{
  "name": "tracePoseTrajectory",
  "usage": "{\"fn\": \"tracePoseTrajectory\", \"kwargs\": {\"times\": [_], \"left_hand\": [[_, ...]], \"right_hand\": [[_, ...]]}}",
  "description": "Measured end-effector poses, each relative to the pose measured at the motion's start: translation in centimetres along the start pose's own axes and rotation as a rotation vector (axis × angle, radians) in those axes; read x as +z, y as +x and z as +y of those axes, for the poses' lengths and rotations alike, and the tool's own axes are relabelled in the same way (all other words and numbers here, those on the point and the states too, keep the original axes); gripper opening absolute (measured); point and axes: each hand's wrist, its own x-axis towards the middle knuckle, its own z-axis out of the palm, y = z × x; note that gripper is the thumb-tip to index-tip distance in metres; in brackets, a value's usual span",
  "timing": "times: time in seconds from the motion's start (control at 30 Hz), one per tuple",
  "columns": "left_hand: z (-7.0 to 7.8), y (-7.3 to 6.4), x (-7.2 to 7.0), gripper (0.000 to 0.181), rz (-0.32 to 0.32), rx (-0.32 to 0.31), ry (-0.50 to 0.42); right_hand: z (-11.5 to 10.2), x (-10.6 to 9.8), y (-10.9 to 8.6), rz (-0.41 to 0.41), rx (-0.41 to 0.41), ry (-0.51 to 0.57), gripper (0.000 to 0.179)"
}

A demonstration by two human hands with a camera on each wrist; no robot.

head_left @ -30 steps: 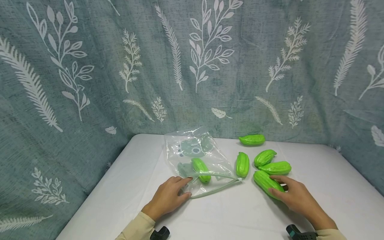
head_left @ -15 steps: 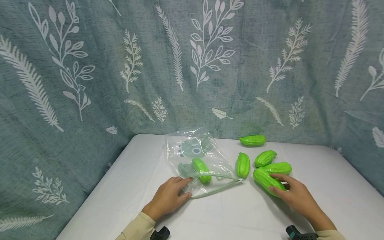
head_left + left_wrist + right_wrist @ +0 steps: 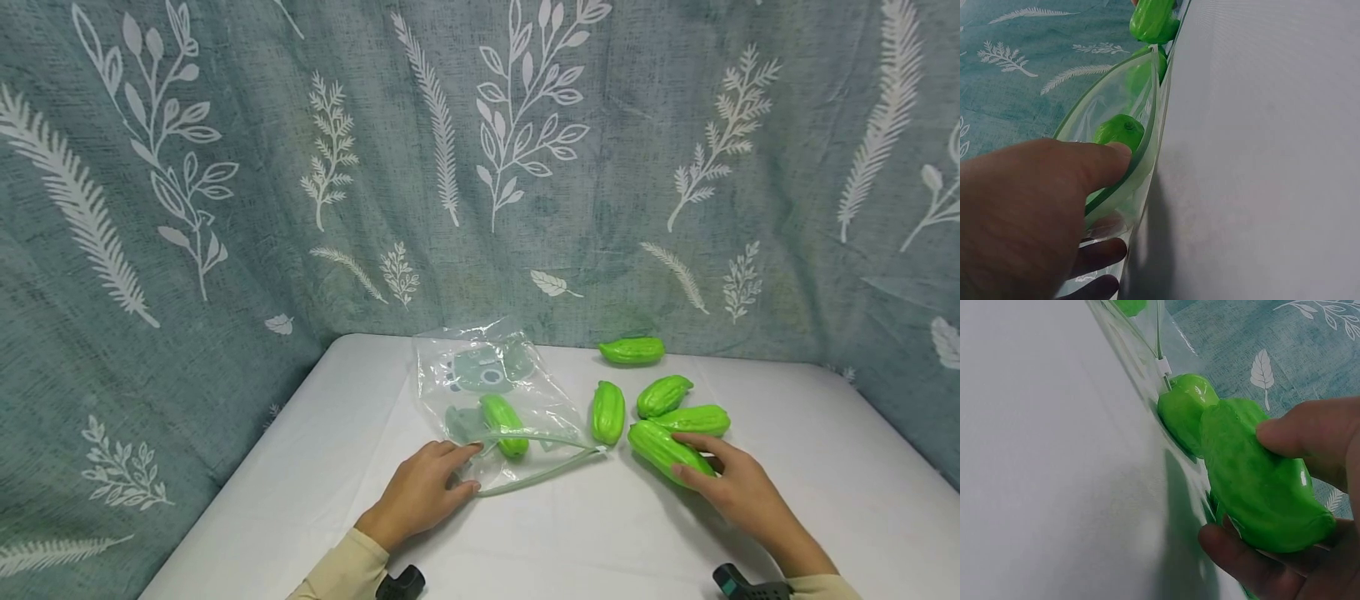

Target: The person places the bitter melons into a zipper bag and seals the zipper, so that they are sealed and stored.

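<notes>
One green gourd [image 3: 664,450], right of the bag [image 3: 480,371], gripped in your right hand [image 3: 738,483] — lifted or not, hard to tell; left hand [image 3: 422,490] pinches the bag agape — bagging, seemingly, so carry it across.

Head view: set high, facing forward and down; farthest of the three, spanning white table [image 3: 562,542], patterned curtain [image 3: 435,275], left hand [image 3: 423,487] and right hand [image 3: 738,482]; left wrist view: close up, facing along the mouth of the bag [image 3: 1132,181], table tipped on edge; right wrist view: close up, facing the held green vegetable [image 3: 1250,475], likewise tipped; both wrist views share that vegetable and part of the bag.
</notes>
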Motion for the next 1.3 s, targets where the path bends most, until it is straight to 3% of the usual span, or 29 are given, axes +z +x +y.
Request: {"fn": "tracePoseTrajectory", "kwargs": {"times": [0.23,0.7,1.0,1.3], "left_hand": [[0.0,0.0,0.0,0.052,-0.005,-0.001,-0.004],[0.0,0.0,0.0,0.051,-0.011,-0.005,0.002],[0.1,-0.1,0.0,0.051,-0.008,-0.006,0.000],[0.0,-0.1,0.0,0.051,-0.011,-0.005,0.001]], "right_hand": [[-0.1,-0.1,-0.1,-0.014,0.008,0.087,0.062],[-0.6,0.2,-0.1,-0.060,0.014,0.415,0.065],[-1.3,0.6,-0.2,-0.069,0.055,0.400,0.072],[-1.5,1.3,-0.3,-0.076,-0.044,0.547,0.066]]}}
